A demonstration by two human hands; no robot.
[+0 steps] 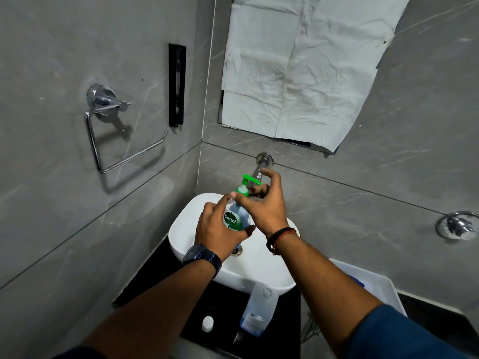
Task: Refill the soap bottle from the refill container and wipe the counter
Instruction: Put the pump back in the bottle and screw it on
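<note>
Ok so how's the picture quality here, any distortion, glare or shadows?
Head view: wide-angle bending curves the wall tile lines; the towel ring casts a soft shadow on the wall; slight glare on the chrome faucet; the soap bottle label is sharp; the frame corners darken.

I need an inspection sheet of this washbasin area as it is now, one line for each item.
Surface: black counter under the white basin; no spill visible.
Job's things: soap bottle with green pump held above the basin; clear refill container standing on the counter, its neck open; white cap lying beside it.
Clutter: white tub at right, contents unclear.
Grippers: left hand grips the bottle body; right hand is at the pump collar.
Cables: nothing seen.
Surroundings: grey tiled walls, wall tap, chrome towel ring, paper over the mirror.
</note>
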